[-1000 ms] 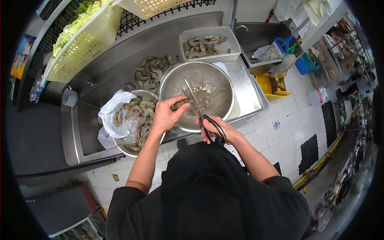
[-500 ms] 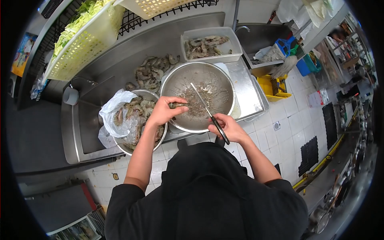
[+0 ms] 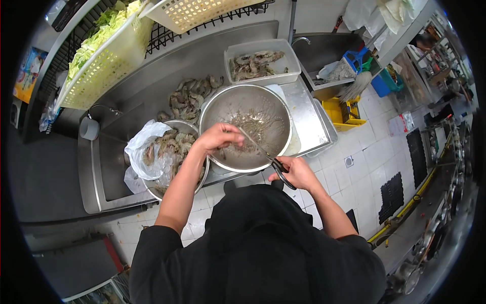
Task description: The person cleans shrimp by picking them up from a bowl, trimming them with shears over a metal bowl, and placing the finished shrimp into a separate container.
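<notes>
My left hand (image 3: 221, 138) is over the left side of a large metal bowl (image 3: 212, 109), its fingers pinched and smeared by motion. The shrimp in it is mostly hidden by the fingers. In my right hand (image 3: 297, 173), at the bowl's near right rim, is a pair of scissors (image 3: 277, 166) with black handles. Their blades reach over the bowl towards my left fingertips. Thin trimmed shrimp bits lie wet across the bowl's bottom. Behind the bowl, a pile of shrimp (image 3: 187, 99) rests on the steel counter.
At left stands a second metal bowl (image 3: 202, 175) with shrimp and a plastic bag (image 3: 144, 147). A clear plastic tub (image 3: 291, 76) of shrimp is at the back. Above left hangs a basket (image 3: 104, 68) of cut greens. A yellow mop bucket (image 3: 334, 111) stands on the floor at right.
The scissors have swung lower, their handles now spread apart and nearer my body. My left fingers have curled in, covering the shrimp that showed between them before. The view has shifted slightly.
</notes>
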Tool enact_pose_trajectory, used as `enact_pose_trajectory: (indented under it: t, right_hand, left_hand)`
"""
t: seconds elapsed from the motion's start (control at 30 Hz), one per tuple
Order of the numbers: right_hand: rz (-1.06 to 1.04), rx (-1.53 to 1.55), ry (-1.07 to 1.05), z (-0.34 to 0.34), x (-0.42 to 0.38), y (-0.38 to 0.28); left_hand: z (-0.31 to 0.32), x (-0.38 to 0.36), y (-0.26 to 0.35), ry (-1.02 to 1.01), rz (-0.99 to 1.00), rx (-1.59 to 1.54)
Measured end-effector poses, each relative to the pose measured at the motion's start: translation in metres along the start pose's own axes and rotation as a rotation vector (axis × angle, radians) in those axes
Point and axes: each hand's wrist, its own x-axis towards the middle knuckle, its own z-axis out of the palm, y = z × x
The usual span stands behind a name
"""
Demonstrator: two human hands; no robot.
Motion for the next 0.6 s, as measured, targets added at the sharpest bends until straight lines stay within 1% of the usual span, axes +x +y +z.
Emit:
enact_pose_trajectory:
  t: [0.07,0.13,0.2,0.23,0.3,0.33,0.4,0.43,0.47,0.53,0.57,0.6]
  right_hand:
    - [0.069,0.287,0.061,0.014,0.0,0.024]
    - [0.078,0.338,0.071,0.017,0.0,0.03]
    - [0.146,0.344,0.072,0.016,-0.002,0.023]
    - [0.14,0.339,0.069,0.018,-0.003,0.023]
    - [0.086,0.347,0.077,0.023,-0.003,0.024]
    - [0.087,0.345,0.073,0.024,-0.004,0.02]
    - [0.118,0.398,0.063,0.026,-0.004,0.011]
    - [0.088,0.393,0.078,0.031,-0.002,0.013]
    - [0.091,0.393,0.075,0.035,-0.003,0.014]
    - [0.017,0.536,0.086,0.037,-0.004,0.006]
    - [0.02,0.535,0.084,0.037,-0.004,0.008]
    - [0.076,0.473,0.052,0.038,-0.004,0.011]
  left_hand:
    - [-0.001,0.019,0.017,0.249,0.054,-0.11]
    - [0.004,0.044,0.053,0.356,0.334,-0.501]
    - [-0.025,0.08,0.066,0.29,0.471,-0.604]
    - [-0.029,0.089,0.077,0.295,0.478,-0.606]
    - [-0.034,0.108,0.103,0.37,0.503,-0.647]
    - [-0.046,0.119,0.108,0.373,0.502,-0.65]
    - [-0.07,0.14,0.112,0.444,0.498,-0.548]
    - [-0.07,0.141,0.119,0.497,0.499,-0.549]
    - [-0.072,0.14,0.125,0.499,0.496,-0.552]
    - [-0.08,0.142,0.135,0.516,0.481,-0.561]
    - [-0.083,0.143,0.138,0.535,0.507,-0.539]
    - [-0.089,0.149,0.138,0.537,0.504,-0.543]
